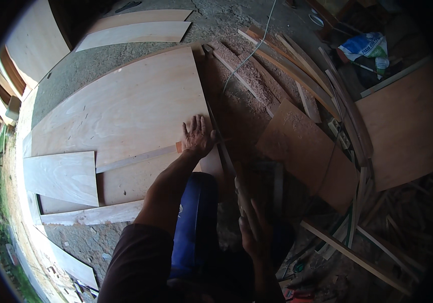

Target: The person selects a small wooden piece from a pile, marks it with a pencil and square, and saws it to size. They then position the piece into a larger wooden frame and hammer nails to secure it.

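My left hand (199,135) lies flat with fingers spread on the right edge of a large pale plywood sheet (125,96). Beside its wrist is a narrow wooden strip (141,157) with a small reddish-brown end. My right hand (253,230), in shadow to the right of my blue-clad knee, is closed along a long narrow piece (245,199) that slants up toward the sheet's edge. Darkness hides what kind of thing it is. A smaller plywood piece (62,174) rests over the left part of the framed panel.
Shavings cover boards and battens (297,76) at the far right. A brown board (312,156) lies right of my hands, with a larger panel (403,126) beyond it. Loose sticks (353,257) litter the near right floor. A thin cable (252,53) crosses the back.
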Tool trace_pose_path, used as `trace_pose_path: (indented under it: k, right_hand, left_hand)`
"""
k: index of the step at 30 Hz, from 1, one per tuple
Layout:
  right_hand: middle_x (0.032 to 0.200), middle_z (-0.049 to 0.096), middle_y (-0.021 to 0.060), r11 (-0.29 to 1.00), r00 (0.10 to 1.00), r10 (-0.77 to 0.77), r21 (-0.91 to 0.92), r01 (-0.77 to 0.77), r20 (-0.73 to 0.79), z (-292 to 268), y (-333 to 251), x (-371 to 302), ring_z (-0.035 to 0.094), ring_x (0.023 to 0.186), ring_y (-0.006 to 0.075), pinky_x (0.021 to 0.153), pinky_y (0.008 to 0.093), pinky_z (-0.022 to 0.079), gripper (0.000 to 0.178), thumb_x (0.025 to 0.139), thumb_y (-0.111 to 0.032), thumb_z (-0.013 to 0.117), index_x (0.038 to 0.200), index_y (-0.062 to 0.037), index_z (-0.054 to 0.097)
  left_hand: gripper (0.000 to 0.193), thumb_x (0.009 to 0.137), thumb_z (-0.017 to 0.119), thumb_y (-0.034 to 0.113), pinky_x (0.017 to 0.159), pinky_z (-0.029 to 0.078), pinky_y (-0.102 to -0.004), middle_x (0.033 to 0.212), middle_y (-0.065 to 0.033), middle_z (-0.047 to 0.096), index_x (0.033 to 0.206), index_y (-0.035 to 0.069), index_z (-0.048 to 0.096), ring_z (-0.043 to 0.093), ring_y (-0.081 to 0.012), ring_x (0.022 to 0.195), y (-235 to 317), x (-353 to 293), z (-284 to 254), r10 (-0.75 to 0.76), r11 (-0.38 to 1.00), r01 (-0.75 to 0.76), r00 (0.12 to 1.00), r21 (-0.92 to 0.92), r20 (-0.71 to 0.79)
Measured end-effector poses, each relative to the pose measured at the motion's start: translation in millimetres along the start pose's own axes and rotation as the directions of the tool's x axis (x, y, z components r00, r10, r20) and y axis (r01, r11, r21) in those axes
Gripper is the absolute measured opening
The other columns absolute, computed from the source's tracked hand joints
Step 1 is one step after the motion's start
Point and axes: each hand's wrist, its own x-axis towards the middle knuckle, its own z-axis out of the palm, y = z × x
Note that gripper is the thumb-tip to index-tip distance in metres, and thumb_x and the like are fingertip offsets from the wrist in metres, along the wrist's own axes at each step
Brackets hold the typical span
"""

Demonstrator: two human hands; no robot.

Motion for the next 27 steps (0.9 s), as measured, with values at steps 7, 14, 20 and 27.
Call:
trace_pose_path:
  k: [7,14,20,27]
  right_hand:
    - [0.132,0.059,0.0227,0.983,0.986,0.154,0.094,-0.159,0.058,-4,-2,2,0.064,0.114,0.0357,0.093,0.0421,0.052,0.045,0.096,-0.017,0.059,0.136,0.0008,0.054]
    - [0.128,0.062,0.0218,0.982,0.979,0.169,0.065,-0.177,0.117,-45,-37,-34,0.067,0.108,0.0353,0.086,0.0412,0.055,0.045,0.095,-0.015,0.06,0.136,0.0001,0.054]
    - [0.122,0.064,0.0219,0.977,0.984,0.164,0.129,-0.172,0.071,16,6,30,0.069,0.103,0.0264,0.083,0.0365,0.054,0.048,0.097,-0.022,0.059,0.138,0.002,0.052]
    - [0.125,0.062,0.0232,0.996,0.988,0.088,0.004,-0.089,0.124,-42,0,-74,0.068,0.103,0.0351,0.079,0.0398,0.056,0.044,0.093,-0.016,0.061,0.133,0.0024,0.055]
  left_hand:
    - [0.071,0.101,0.028,0.044,0.121,0.006,-0.0576,0.163,-0.0186,0.019,0.154,-0.001,0.023,0.013,-0.0308,0.153,6,3,2,0.003,0.999,-0.004,1.0,-0.051,-0.02]
    - [0.066,0.101,0.028,0.037,0.121,0.006,-0.0589,0.162,-0.0192,0.021,0.154,-0.002,0.024,0.014,-0.0326,0.152,-1,1,5,0.035,0.999,-0.036,0.999,-0.025,-0.033]
    - [0.064,0.102,0.029,0.036,0.12,0.008,-0.0615,0.163,-0.0178,0.02,0.154,-0.001,0.024,0.013,-0.032,0.152,2,2,7,0.028,1.0,-0.028,1.0,0.01,-0.009]
    - [0.065,0.102,0.028,0.037,0.12,0.008,-0.0601,0.164,-0.0168,0.018,0.155,0.0,0.023,0.012,-0.0316,0.153,0,2,7,0.037,0.999,-0.037,0.999,0.017,-0.011]
